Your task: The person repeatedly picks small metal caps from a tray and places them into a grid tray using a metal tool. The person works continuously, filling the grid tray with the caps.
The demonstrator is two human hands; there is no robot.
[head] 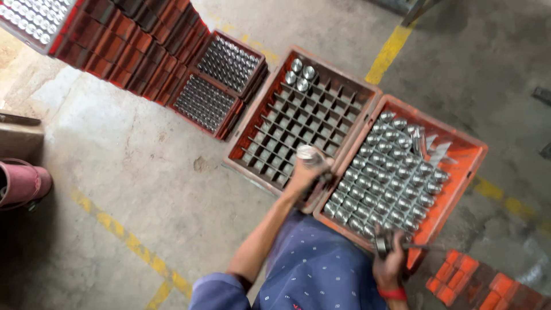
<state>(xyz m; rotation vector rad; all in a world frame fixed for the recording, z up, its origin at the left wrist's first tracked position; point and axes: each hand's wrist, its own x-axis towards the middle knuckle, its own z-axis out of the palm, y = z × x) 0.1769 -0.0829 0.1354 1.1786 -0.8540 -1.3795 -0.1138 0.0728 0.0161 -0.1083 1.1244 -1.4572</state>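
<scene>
Two orange crates sit side by side on the concrete floor. The right crate [468,155] is packed with several shiny metal cylinders [390,172]. In the left crate [244,129] a grid of dividers stands mostly empty, with three cylinders [301,73] in its far corner. My left hand [307,171] holds a metal cylinder [307,152] over the near edge of the left crate. My right hand [389,264], with a red band at the wrist, grips a dark metal tool [383,244] at the near edge of the right crate.
Stacks of red-brown crates [132,40] stand at the upper left, two low stacks [221,83] showing rows of metal parts. A pink drum [23,183] is at the left edge. Orange crates [476,281] lie at the lower right. Yellow lines [126,235] mark the floor.
</scene>
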